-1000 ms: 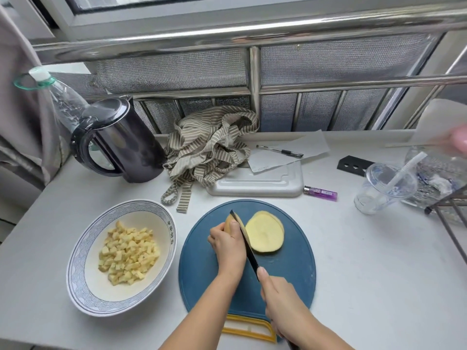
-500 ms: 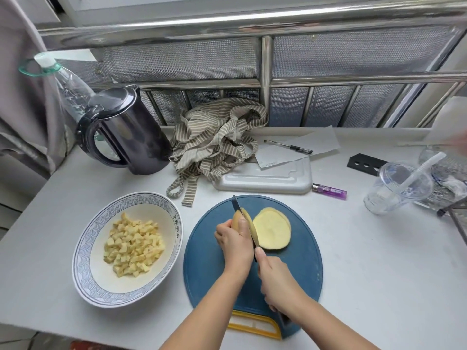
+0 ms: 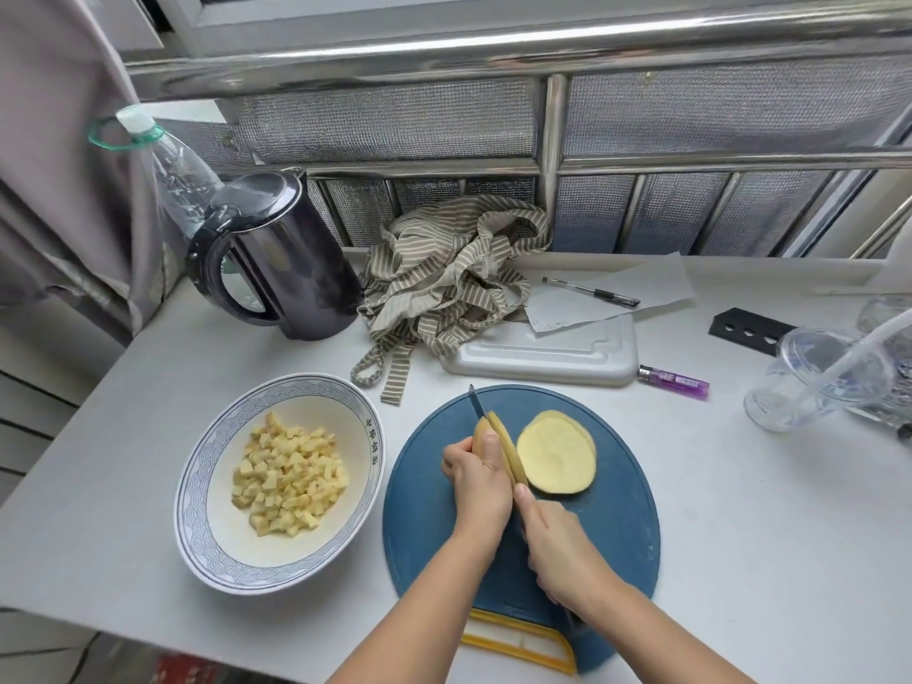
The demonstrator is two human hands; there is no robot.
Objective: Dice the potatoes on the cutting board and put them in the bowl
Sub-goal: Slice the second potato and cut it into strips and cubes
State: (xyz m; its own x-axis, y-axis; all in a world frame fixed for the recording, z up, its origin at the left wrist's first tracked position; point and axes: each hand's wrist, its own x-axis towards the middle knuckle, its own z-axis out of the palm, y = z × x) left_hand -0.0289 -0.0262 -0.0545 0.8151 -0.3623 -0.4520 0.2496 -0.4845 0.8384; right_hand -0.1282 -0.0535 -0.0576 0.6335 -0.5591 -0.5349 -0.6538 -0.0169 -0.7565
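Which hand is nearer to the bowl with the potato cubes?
Left. The left hand grips the potato piece on the cutting board, just right of the bowl. The right hand holds the knife farther right, beyond it.

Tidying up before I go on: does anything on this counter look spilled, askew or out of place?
Nothing is spilled: the dice all lie in the bowl. Odd for a food counter: a lighter near the board, and a crumpled striped cloth heaped behind it.
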